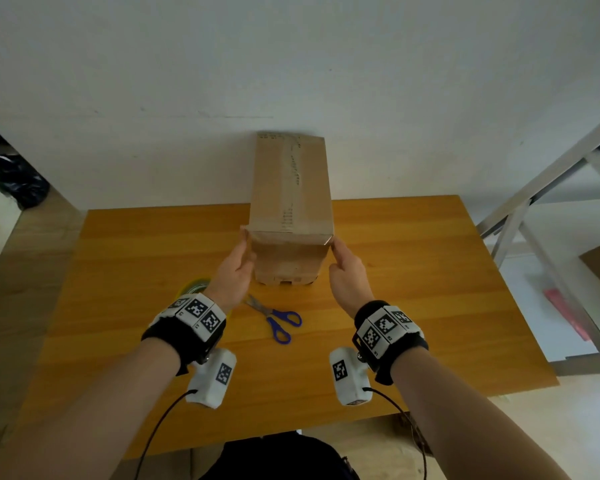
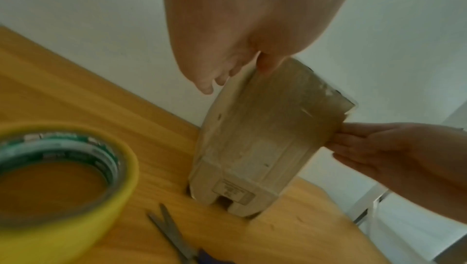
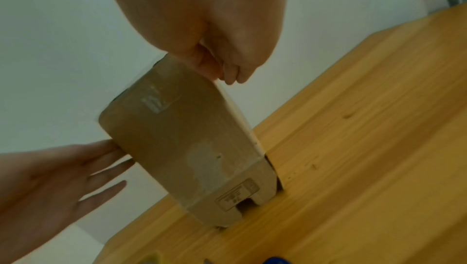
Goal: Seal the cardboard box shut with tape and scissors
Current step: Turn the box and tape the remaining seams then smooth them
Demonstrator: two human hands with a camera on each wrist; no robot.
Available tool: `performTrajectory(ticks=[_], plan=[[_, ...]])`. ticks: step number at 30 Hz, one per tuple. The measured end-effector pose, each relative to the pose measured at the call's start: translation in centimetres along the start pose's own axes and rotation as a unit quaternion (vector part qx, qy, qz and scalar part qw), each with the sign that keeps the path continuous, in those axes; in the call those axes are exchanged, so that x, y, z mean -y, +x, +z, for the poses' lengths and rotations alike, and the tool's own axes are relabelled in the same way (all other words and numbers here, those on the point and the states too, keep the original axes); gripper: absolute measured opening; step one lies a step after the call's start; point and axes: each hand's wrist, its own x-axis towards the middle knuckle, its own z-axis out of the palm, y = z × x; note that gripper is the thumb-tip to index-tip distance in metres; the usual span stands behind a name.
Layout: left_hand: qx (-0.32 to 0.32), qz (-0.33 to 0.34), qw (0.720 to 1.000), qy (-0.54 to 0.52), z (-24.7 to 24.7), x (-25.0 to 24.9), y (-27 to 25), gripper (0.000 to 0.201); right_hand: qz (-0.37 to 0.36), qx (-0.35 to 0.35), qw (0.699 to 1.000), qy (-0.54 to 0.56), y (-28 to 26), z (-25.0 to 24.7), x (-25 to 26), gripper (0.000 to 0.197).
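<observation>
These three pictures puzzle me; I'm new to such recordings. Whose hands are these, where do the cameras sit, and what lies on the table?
No machine here: a person works with bare hands. The wide picture comes from a camera on the head, looking down. The two close ones come from cameras strapped to each wrist, looking along the fingers. The left hand and right hand hold a tall cardboard box by its upper near corners; it stands on a wooden table. The left fingers lie fairly straight, the right ones curl at the corner. Nearer the person lie blue-handled scissors and a yellow tape roll, both untouched.
</observation>
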Motion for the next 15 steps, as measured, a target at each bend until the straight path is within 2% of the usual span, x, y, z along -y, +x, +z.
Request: performTrajectory(ticks=[2,4,6,9,11,15], plan=[[-0.027,0.033,0.998,0.055,-1.2,-0.1,0.1,0.055,-0.023,-0.048,0.998,-0.014,0.1,-1.0,0.1,0.05],[-0.041,0.093,0.987,0.121,-2.1,-0.3,0.7,0.056,-0.082,-0.07,0.993,-0.054,0.5,-2.0,0.1,0.049],[-0.035,0.145,0.966,0.211,-2.5,-0.7,1.5,0.055,-0.141,-0.058,0.982,-0.114,1.6,-2.6,0.1,0.052],[-0.007,0.191,0.924,0.33,-2.5,-1.5,2.7,0.056,-0.199,-0.001,0.957,-0.211,3.1,-2.9,0.2,0.054],[-0.003,0.198,0.913,0.357,-2.4,-1.6,3.3,0.055,-0.231,0.022,0.937,-0.262,3.7,-2.9,0.1,0.052],[-0.018,0.213,0.91,0.355,-2.3,-0.5,4.0,0.053,-0.283,-0.007,0.912,-0.295,4.4,-2.7,-0.4,0.049]])
